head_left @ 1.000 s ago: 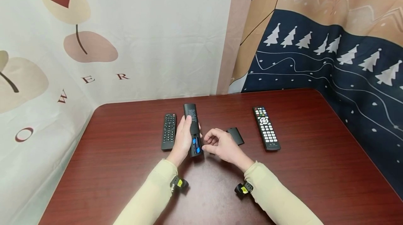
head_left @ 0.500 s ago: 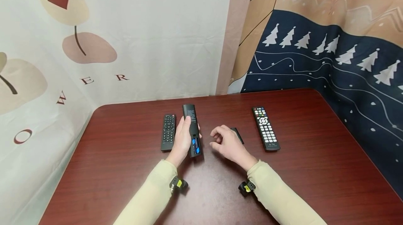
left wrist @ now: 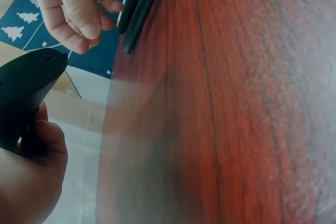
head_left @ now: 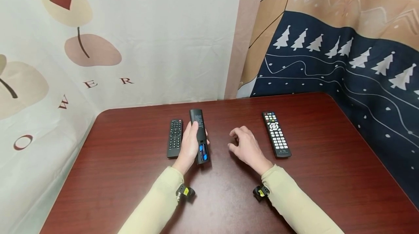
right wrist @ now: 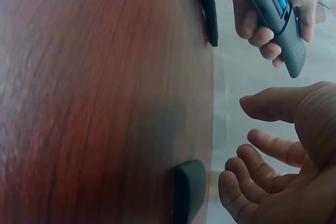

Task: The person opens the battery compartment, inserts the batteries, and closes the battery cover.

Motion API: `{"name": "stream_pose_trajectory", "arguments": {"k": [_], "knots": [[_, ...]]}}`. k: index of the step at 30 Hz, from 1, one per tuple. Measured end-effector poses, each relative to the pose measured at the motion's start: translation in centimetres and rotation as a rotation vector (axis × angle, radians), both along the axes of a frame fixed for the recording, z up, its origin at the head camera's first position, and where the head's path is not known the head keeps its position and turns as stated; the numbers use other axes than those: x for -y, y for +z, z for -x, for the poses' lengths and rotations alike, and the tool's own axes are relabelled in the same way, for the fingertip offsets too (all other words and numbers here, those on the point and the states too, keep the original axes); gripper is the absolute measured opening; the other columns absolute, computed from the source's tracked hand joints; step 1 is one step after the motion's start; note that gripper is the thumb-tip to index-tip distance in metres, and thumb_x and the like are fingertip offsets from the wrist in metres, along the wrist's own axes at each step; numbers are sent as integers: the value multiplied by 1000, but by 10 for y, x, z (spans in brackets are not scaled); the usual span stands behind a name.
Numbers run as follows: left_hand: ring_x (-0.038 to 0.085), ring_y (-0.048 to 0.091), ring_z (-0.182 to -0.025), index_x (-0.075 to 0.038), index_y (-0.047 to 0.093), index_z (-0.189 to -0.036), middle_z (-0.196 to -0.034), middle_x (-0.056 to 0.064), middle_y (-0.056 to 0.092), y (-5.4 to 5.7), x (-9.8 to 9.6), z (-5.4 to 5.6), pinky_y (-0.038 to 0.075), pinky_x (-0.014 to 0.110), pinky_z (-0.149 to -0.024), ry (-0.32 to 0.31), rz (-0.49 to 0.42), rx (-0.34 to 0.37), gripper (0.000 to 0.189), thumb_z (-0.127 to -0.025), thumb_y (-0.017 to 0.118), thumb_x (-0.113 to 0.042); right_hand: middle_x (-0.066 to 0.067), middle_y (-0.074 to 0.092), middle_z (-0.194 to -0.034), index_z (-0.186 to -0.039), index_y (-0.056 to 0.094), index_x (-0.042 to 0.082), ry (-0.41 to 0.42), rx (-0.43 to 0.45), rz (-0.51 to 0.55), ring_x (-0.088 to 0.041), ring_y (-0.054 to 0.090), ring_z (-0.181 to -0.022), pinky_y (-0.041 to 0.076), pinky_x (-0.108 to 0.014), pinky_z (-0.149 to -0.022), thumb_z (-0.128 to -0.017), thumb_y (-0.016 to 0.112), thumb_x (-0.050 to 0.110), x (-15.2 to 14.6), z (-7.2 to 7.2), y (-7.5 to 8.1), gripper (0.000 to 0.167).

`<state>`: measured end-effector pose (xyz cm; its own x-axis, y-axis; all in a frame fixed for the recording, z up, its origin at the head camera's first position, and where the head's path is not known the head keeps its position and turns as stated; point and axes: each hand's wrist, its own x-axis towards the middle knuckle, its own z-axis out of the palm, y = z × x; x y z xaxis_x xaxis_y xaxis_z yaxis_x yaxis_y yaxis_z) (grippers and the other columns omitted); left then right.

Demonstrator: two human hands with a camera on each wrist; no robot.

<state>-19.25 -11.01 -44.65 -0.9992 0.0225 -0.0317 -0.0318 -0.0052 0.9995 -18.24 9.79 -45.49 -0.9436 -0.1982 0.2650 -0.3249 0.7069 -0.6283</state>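
Observation:
My left hand (head_left: 187, 146) grips a black remote control (head_left: 201, 134) held back side up above the table. Its battery compartment, at the end nearer me, is uncovered, and blue batteries (head_left: 203, 152) lie inside. To the right, my right hand (head_left: 247, 147) hovers with loosely bent fingers and holds nothing. Below that hand, a black battery cover (right wrist: 190, 190) lies on the table in the right wrist view. The left wrist view also shows this cover (left wrist: 139, 19), while the hand hides it in the head view.
A dark remote control (head_left: 175, 138) lies face up just left of my left hand. Another remote, with white buttons (head_left: 276, 134), lies right of my right hand. The reddish-brown table (head_left: 131, 183) meets patterned cloth hangings (head_left: 176, 63) at its back edge.
My right hand has moved rightward, away from the remote's battery compartment and over the battery cover, which it now hides in the head view. My left hand keeps its hold on the remote.

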Motion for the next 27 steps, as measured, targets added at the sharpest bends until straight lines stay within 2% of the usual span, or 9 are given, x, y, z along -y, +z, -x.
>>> {"name": "stream_pose_trajectory", "arguments": {"k": [5, 9, 16, 27], "knots": [[19, 63, -71, -5, 44, -140, -102, 18, 57, 0, 0, -1, 55, 31, -71, 0, 10, -4, 47, -114, 23, -39, -12, 59, -104, -107, 69, 1, -49, 87, -63, -35, 57, -104, 50, -49, -91, -82, 81, 8, -1, -2, 6, 29], [20, 64, -73, -6, 44, -140, -102, 18, 57, 0, 0, -1, 55, 31, -71, 1, 19, 3, 47, -114, 23, -40, -13, 59, -108, -109, 69, 3, -82, 115, -100, -37, 55, -108, 50, -49, -92, -83, 82, 10, -3, -2, 7, 29], [21, 63, -73, -6, 44, -140, -102, 19, 57, 2, -1, -1, 55, 31, -71, 2, 10, 1, 47, -114, 24, -39, -15, 58, -110, -108, 68, 4, -115, 155, -124, -38, 53, -107, 49, -49, -88, -82, 83, 13, -6, -1, 8, 32], [21, 64, -73, -6, 45, -139, -102, 20, 57, 2, -1, -1, 56, 32, -71, 7, 13, 2, 46, -114, 23, -39, -24, 55, -117, -118, 64, -1, -168, 222, -213, -40, 50, -105, 50, -49, -85, -82, 86, 18, -10, 2, 8, 46]]}}
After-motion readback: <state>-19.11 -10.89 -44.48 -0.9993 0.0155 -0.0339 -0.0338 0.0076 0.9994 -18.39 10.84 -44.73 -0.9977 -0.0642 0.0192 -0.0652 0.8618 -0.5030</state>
